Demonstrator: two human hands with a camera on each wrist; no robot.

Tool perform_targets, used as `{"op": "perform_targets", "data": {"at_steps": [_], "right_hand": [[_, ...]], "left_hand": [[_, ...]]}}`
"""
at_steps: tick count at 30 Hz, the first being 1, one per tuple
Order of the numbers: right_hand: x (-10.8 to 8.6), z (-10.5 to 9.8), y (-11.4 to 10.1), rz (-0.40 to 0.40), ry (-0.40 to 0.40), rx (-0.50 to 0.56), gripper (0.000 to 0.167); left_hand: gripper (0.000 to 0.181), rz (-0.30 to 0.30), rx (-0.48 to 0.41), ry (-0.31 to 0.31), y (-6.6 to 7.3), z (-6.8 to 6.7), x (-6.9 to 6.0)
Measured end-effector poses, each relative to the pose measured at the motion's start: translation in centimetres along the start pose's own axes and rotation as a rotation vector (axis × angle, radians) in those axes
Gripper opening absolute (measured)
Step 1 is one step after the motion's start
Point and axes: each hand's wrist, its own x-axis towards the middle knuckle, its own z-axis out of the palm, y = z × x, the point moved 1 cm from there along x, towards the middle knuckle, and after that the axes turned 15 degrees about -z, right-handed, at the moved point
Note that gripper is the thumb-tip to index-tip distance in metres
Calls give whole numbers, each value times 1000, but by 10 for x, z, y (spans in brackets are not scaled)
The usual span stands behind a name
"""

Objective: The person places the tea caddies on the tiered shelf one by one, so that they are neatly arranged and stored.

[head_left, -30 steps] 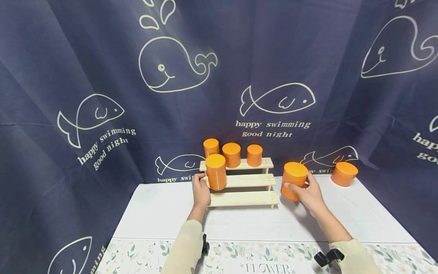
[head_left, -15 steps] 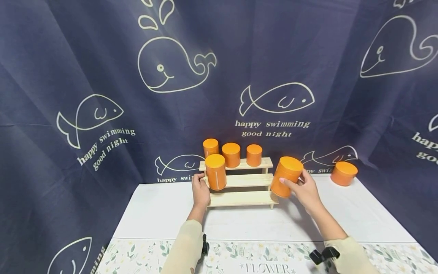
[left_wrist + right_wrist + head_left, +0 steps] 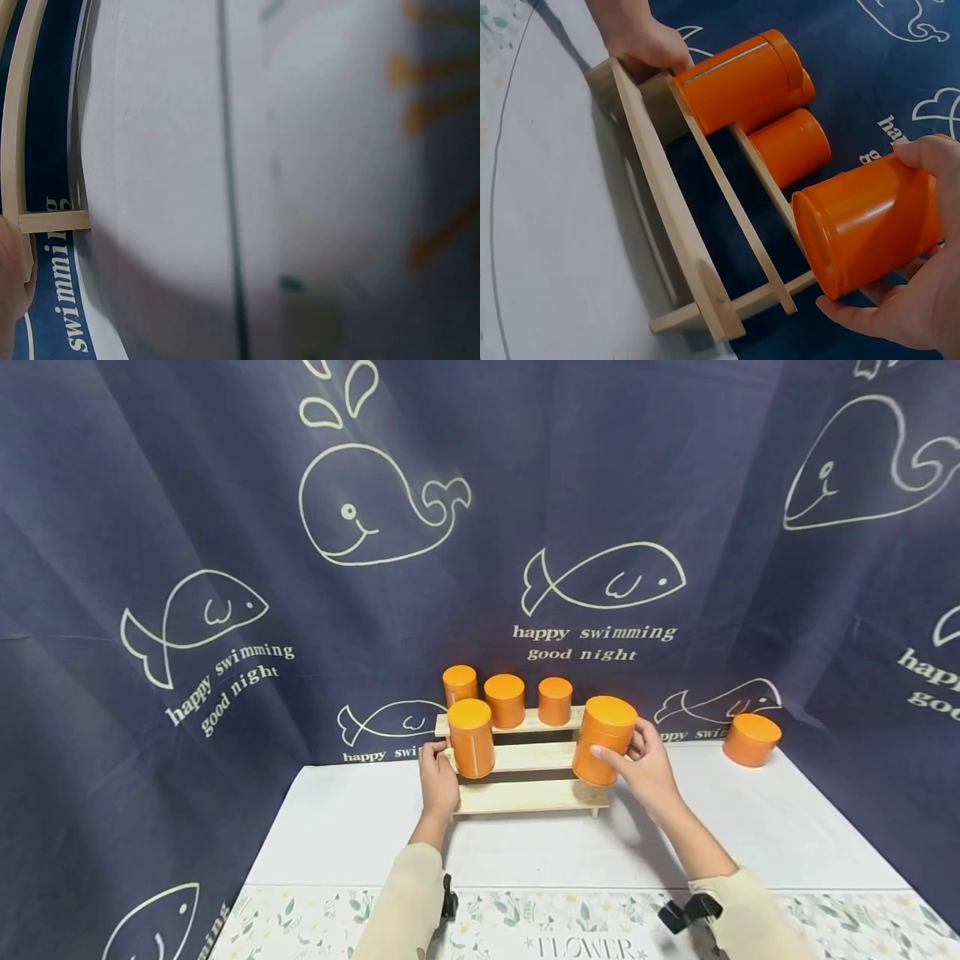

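A three-tier wooden display rack [image 3: 525, 797] stands against the curtain. With my left hand [image 3: 438, 787] I grip its left end; only a bit of that hand [image 3: 10, 281] shows at the left edge of the left wrist view. My right hand [image 3: 649, 772] holds a large orange canister [image 3: 604, 742], slightly tilted, by its sides at the rack's right end. In the right wrist view this canister [image 3: 874, 225] appears off the boards. Another tall orange canister [image 3: 472, 742] stands at the left of the middle tier. On the top tier are three smaller canisters [image 3: 505, 703].
A short, wide orange canister [image 3: 752, 742] sits on the white tabletop [image 3: 360, 827] at the back right. Dark blue printed curtain [image 3: 420, 610] closes off the back and both sides. A floral-patterned strip [image 3: 495, 910] runs along the table's front.
My right hand has carried the large canister leftward and up from beside the rack to in front of its right end. The left hand keeps its hold on the rack.
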Motion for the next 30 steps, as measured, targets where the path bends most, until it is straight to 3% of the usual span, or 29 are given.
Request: {"op": "perform_targets", "data": {"at_steps": [10, 18, 30], "right_hand": [[5, 17, -3, 34, -38, 14, 81], [3, 31, 9, -11, -63, -67, 77], [3, 57, 11, -15, -96, 25, 76]], "left_hand": [[22, -12, 11, -8, 0, 0, 0], [22, -22, 10, -15, 0, 0, 0], [22, -25, 6, -17, 1, 0, 0]]}}
